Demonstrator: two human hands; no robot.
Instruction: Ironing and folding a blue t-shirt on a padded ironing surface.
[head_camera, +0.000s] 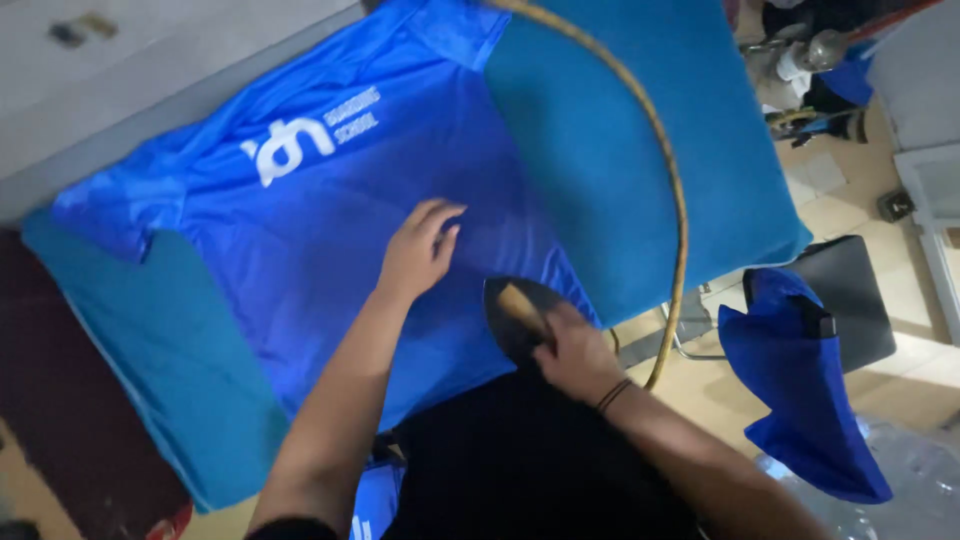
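My left hand lies flat on the blue shirt, fingers spread a little apart, pressing the cloth near its middle. My right hand is wrapped around the handle of the dark iron, which sits on the shirt's lower hem, close to the near edge of the teal ironing pad. The iron's cord arcs over the bare pad to the right. Open shirt stretches away beyond my left hand. Beside the pad's right edge, a chair holds more blue cloth.
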